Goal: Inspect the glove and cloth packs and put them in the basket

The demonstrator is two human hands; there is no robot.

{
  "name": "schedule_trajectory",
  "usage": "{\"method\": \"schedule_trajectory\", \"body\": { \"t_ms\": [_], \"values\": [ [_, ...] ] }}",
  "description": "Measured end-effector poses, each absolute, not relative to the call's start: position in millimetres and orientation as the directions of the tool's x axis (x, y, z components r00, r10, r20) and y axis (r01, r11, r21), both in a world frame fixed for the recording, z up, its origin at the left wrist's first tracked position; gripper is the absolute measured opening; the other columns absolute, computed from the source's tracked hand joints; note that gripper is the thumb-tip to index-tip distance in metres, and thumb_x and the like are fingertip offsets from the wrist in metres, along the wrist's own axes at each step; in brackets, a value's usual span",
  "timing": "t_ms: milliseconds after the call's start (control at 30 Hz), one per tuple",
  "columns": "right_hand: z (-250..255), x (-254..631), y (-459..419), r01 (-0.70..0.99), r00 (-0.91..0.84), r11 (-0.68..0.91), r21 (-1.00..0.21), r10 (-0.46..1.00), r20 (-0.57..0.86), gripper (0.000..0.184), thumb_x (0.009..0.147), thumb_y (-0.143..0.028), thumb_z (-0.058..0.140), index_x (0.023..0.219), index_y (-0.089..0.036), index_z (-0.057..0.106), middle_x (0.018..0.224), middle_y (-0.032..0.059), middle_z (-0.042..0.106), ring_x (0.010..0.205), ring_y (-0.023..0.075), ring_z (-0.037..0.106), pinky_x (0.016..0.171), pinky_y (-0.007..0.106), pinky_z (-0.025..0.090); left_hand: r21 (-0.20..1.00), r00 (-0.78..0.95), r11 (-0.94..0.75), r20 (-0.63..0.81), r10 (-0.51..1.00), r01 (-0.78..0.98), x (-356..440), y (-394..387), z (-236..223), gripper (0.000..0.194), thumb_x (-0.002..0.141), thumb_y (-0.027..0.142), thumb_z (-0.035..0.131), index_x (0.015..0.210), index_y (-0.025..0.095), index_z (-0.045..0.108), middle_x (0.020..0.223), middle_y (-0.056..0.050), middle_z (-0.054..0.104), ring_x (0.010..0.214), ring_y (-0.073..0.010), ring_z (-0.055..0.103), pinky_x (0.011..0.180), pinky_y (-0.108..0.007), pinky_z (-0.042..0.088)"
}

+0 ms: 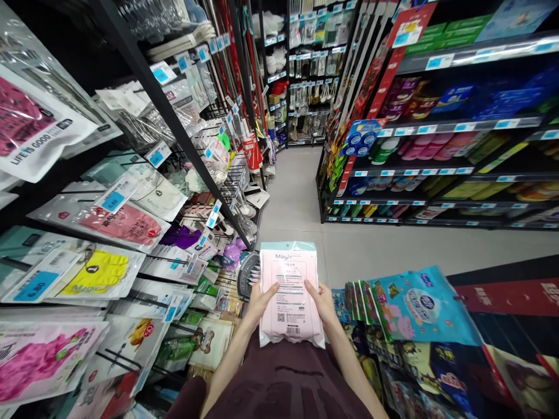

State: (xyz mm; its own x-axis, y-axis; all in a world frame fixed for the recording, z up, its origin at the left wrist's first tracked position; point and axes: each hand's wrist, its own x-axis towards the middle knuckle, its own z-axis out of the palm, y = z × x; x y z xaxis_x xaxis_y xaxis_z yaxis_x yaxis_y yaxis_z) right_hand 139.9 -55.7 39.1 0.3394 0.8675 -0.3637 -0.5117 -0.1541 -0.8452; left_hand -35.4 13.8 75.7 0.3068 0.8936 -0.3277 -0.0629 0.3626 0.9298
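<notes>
A pink plastic package [292,317] with a pale teal top strip, the word "Magic", small printed lines and a barcode is held upright in front of my body. Its contents cannot be made out. My left hand [261,299] is closed on its left edge, thumb lying on the printed face. On the opposite edge my right hand [323,298] grips it the same way. The fingers behind the package are hidden. Just beyond my left hand is a dark basket [248,273], partly covered by the package and the hand.
Racks of hanging packets stand close on the left, including a yellow glove packet [94,272]. At lower right hang blue snack bags [425,305]. Shelves of bottles and pouches [437,145] line the right. A grey floor aisle [297,192] runs ahead to shelves of utensils [312,87].
</notes>
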Motion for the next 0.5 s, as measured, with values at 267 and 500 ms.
{"method": "schedule_trajectory", "body": {
  "t_ms": [267,500],
  "values": [
    [34.0,146.2,-54.3,-0.536,0.377,-0.134,-0.833,0.845,-0.378,0.041,0.074,-0.052,0.072,0.096,-0.018,0.069,0.093,0.0081,0.075,0.079,0.0269,0.070,0.067,0.035,0.056,0.940,0.338,0.341,-0.321,0.884,0.001,-25.5,17.0,75.9,0.055,0.070,0.042,0.077,0.115,0.011,0.065,0.115,-0.016,0.069,0.107,-0.0320,0.064,0.093,-0.039,0.051],
    [30.4,146.8,-55.1,-0.539,0.346,-0.161,-0.827,0.853,-0.391,0.042,0.075,-0.052,0.071,0.098,-0.018,0.069,0.095,0.0088,0.075,0.082,0.0279,0.070,0.067,0.036,0.056,0.927,0.333,0.374,-0.352,0.875,-0.001,-27.3,14.8,73.6,0.053,0.070,0.043,0.077,0.111,0.011,0.067,0.112,-0.016,0.070,0.105,-0.0330,0.065,0.091,-0.041,0.051]
  ]
}}
